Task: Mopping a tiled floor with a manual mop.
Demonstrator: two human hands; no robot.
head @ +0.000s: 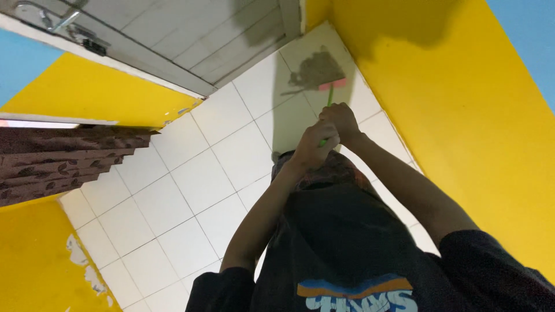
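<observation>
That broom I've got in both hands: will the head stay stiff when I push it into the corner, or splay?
The broom head looks like loose brown bristles fanned on the tiled floor, so it will probably splay and bend. The thin green handle, gripped by left hand and right hand, seems rigid and likely light.

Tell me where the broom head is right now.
In the head view, the broom head rests on the white tiled floor in the far corner, right of centre, beside the yellow wall, ahead of both hands on the green handle.
</observation>
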